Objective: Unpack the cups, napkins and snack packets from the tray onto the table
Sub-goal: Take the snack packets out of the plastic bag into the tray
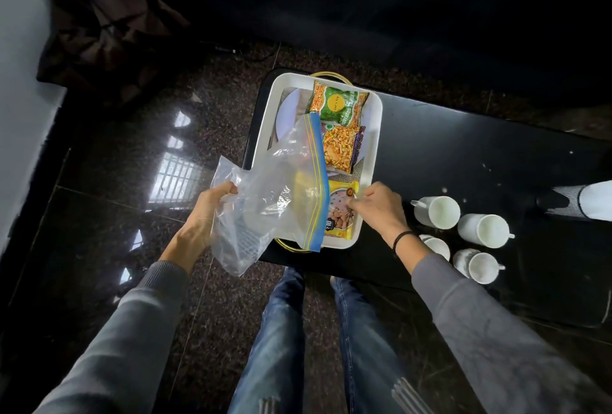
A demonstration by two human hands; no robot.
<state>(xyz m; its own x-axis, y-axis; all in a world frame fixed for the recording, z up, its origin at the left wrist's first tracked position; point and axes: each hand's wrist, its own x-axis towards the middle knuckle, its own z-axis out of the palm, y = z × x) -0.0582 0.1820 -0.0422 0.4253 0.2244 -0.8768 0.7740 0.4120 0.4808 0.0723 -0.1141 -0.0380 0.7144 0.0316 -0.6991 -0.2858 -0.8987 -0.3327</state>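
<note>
A white tray (373, 122) with gold handles sits at the left end of a black table (463, 155). In it lie a green snack packet (337, 102), an orange snack packet (341, 146) and a yellow nut packet (342, 211), plus a white plate (288, 112). My left hand (205, 211) holds an empty clear zip bag (275, 191) over the tray's near left side. My right hand (377, 206) pinches the yellow nut packet at its right edge. Several white cups (437, 211) stand on the table right of the tray.
A white object with a dark stripe (592, 203) lies at the table's right edge. My knees in blue jeans (291, 330) are just before the table. A dark cloth bundle (99, 22) lies on the glossy floor at far left.
</note>
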